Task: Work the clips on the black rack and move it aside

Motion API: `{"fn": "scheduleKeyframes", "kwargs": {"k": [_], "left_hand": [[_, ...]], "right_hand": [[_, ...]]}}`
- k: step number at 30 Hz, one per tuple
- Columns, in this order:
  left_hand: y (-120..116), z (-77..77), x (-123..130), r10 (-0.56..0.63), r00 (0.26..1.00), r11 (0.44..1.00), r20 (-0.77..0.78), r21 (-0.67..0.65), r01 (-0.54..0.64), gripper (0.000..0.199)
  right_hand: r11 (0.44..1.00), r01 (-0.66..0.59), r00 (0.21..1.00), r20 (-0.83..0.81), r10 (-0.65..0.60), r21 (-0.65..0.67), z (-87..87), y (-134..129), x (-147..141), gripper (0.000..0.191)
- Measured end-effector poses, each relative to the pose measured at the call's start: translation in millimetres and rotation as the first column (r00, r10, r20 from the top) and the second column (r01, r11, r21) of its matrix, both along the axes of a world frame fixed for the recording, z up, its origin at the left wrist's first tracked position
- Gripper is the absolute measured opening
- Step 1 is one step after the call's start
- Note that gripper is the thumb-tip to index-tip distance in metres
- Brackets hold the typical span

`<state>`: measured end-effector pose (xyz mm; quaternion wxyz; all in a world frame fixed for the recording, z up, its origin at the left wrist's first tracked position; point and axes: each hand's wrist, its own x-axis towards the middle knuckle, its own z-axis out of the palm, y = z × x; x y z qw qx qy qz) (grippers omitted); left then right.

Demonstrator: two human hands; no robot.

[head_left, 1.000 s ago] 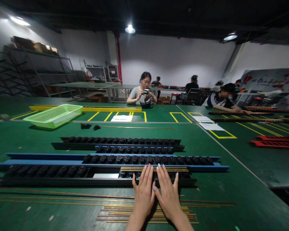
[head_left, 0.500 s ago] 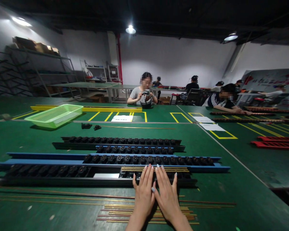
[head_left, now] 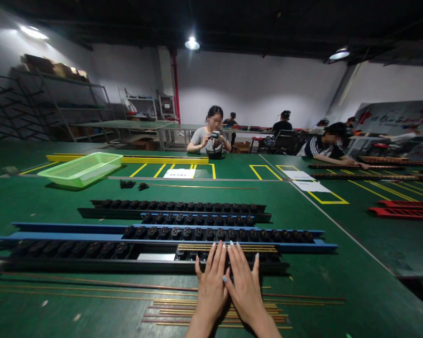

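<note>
My left hand (head_left: 212, 284) and my right hand (head_left: 244, 284) lie side by side, palms down, fingers stretched out and thumbs touching. Their fingertips reach over the nearest black channel (head_left: 91, 266), close to thin brass rods (head_left: 257, 248) lying along its top. Whether the fingers press on the rods I cannot tell. Black socket modules (head_left: 93, 250) fill the channel's left part, and a pale strip (head_left: 155, 257) shows in a gap. Behind it runs a blue channel (head_left: 70, 235) with a row of black socket modules (head_left: 197, 234). Loose brass and copper-coloured rods (head_left: 176, 300) lie under and beside my wrists.
Farther back are a short blue channel and another black channel (head_left: 113, 213) with modules. Beyond lie small black parts (head_left: 127, 184), a green basket (head_left: 81, 170) and a yellow channel (head_left: 162, 160). A person (head_left: 211, 134) sits opposite, holding a small object. Red channels (head_left: 405, 212) lie right.
Both hands keep practically the same pose over the channel. The whole view has shifted very slightly. The person opposite has moved the held object a little.
</note>
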<state>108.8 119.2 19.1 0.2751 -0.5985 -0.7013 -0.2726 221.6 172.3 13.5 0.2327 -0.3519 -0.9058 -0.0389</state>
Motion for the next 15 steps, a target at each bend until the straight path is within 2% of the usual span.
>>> {"fn": "scheduleKeyframes", "kwargs": {"k": [10, 15], "left_hand": [[0.9, 1.9, 3.3, 0.029, 1.0, 0.999, -0.011, 0.028, -0.029, 0.054], [-2.8, -1.6, -0.4, 0.071, 0.997, 0.997, 0.025, -0.012, -0.071, 0.058]], "right_hand": [[1.0, -0.006, 1.0, 0.01, 0.006, -0.031, 0.8, 0.1, 0.7, 0.065], [0.999, 0.053, 0.998, -0.045, -0.053, -0.002, 0.3, -3.9, -4.7, 0.064]]}}
